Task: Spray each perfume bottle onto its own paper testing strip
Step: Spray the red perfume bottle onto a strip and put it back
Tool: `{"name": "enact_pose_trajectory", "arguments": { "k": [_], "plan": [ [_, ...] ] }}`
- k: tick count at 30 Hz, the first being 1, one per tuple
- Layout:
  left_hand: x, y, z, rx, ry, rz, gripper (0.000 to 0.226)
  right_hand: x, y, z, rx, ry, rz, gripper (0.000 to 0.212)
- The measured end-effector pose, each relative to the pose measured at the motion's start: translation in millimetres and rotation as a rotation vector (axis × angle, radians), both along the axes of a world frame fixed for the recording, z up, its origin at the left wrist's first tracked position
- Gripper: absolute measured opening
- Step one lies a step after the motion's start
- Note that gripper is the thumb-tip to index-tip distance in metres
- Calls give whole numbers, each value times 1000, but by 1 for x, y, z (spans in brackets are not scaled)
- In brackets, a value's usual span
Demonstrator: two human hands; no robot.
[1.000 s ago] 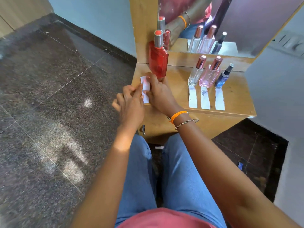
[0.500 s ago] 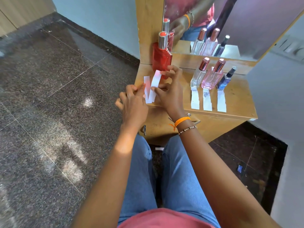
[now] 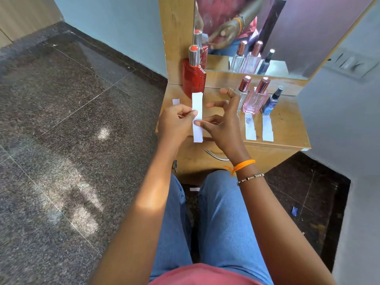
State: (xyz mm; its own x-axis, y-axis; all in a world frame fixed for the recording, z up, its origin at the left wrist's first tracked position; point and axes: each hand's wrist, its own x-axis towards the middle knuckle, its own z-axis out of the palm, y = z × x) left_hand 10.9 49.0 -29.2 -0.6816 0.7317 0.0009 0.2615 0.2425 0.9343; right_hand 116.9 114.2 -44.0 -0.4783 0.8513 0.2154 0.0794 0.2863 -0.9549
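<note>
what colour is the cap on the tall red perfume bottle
Silver with an orange-red top, on the red perfume bottle; the head view shows it best.

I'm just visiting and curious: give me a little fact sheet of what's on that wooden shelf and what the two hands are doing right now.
Surface: wooden shelf under a mirror
Bottles standing: red bottle, clear bottle, pink bottle, dark blue bottle
Strips lying flat: two visible, before the pink and blue bottles
Held strip: white paper strip, upright before the red bottle
Left hand: pinches the strip
Right hand: pinches the strip, other fingers spread
Caps: all on
</note>
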Motion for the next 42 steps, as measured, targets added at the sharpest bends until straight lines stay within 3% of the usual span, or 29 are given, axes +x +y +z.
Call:
{"name": "enact_pose_trajectory", "arguments": {
  "k": [6,11,15,21,26,31,38,42],
  "plan": [
    [-5,-1,-3,-7,-97,32,15,-21,24,9,100,18,-166,46],
    [-7,1,-3,-30,-109,44,25,-54,42,15,138,-28,-225,41],
    [-11,3,-5,-11,-135,79,21,-54,31,16,139,50,-297,26],
    [-15,4,-5,35,-208,80,14,-33,-4,2,-98,13,-132,31],
    [-19,2,-2,10,-210,60,22,-30,-2,-2,-207,-9,-108,29],
    [-27,4,-7,-55,-112,105,23,-27,2,-3,-212,-51,-182,30],
    [-35,9,-13,-268,246,156,16,-22,2,-4,-209,-76,-173,31],
    [-32,11,-16,-245,398,217,29,-21,2,-4,-181,-90,-175,35]
  ]
}}
